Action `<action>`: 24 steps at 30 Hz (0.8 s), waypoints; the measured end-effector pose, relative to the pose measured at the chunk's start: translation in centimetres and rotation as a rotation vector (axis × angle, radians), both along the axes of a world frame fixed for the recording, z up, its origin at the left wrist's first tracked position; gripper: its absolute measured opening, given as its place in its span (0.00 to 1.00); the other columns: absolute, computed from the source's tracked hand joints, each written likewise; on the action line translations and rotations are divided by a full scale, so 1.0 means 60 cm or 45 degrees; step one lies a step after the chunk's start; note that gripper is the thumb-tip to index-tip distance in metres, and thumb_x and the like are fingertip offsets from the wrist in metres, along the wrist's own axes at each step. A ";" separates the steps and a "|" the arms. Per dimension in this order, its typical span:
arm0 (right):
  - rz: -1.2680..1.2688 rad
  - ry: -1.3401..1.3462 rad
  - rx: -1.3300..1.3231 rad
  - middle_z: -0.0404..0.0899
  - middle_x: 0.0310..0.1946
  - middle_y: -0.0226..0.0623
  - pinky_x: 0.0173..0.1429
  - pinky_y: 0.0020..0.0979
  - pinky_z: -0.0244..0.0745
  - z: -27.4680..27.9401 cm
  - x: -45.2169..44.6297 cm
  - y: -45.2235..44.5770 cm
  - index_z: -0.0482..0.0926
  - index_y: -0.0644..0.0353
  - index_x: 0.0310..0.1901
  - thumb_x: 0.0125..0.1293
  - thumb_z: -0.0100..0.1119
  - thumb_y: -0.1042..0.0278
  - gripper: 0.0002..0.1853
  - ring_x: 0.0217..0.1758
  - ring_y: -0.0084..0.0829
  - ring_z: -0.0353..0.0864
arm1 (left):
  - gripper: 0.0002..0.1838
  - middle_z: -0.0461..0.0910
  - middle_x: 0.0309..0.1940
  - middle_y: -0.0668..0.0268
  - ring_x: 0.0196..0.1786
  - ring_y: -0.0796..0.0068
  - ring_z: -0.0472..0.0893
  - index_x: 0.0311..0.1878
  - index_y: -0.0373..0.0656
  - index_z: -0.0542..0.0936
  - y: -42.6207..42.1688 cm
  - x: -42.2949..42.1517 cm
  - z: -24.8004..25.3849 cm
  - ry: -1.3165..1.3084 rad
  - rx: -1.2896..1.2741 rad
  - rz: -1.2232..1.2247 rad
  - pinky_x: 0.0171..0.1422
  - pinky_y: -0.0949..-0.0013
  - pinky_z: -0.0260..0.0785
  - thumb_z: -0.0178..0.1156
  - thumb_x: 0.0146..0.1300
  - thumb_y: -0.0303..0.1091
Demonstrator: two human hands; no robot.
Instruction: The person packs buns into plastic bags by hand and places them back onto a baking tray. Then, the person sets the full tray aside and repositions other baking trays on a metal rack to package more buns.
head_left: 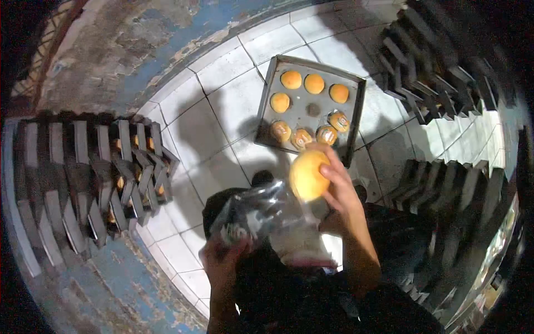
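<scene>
bun (309,176) held up near a tray (299,114) of bare buns (314,83) and wrapped buns (326,135) on a white tiled floor (231,67), between dark stacks (83,167). the right hand (340,186) is clamped on its side; the left hand (225,253) grips a clear bag (261,209).

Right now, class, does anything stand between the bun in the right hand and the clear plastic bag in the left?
Nothing visible does: the bun is beside the upper edge of the bag, and the right hand grips its far side. The tray lies beyond both. Whether the bag's mouth is open, I cannot tell.
</scene>
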State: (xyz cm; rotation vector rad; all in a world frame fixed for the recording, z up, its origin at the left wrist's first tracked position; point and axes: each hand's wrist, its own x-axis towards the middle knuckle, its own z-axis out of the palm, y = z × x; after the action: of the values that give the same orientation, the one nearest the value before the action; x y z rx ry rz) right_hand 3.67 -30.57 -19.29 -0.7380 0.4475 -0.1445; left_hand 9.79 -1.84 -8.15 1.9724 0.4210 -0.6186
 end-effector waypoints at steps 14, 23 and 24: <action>0.434 -0.079 -1.222 0.79 0.65 0.47 0.75 0.39 0.73 0.339 -0.191 0.128 0.61 0.59 0.78 0.64 0.81 0.72 0.46 0.72 0.35 0.77 | 0.39 0.86 0.56 0.54 0.55 0.63 0.88 0.74 0.38 0.72 0.085 -0.113 0.074 0.262 -0.836 -0.461 0.59 0.63 0.86 0.79 0.63 0.37; 0.968 -0.318 -1.474 0.83 0.55 0.43 0.64 0.38 0.80 0.427 -0.243 0.151 0.76 0.63 0.64 0.62 0.81 0.63 0.32 0.55 0.38 0.86 | 0.25 0.88 0.55 0.66 0.57 0.77 0.83 0.63 0.37 0.82 0.108 -0.108 0.109 0.661 -0.852 -1.612 0.61 0.69 0.76 0.74 0.67 0.37; 0.910 -0.447 -1.742 0.83 0.53 0.45 0.63 0.40 0.80 0.434 -0.249 0.150 0.80 0.63 0.63 0.62 0.80 0.60 0.31 0.53 0.42 0.86 | 0.22 0.88 0.55 0.67 0.55 0.79 0.82 0.59 0.36 0.85 0.107 -0.112 0.120 0.686 -0.896 -1.545 0.60 0.70 0.75 0.74 0.67 0.37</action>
State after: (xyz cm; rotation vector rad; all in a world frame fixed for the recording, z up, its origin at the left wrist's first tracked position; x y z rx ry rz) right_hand -11.27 -21.55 6.73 -2.1201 -0.3632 0.1279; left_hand 3.08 4.58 -0.97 1.1688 -0.7020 -1.7725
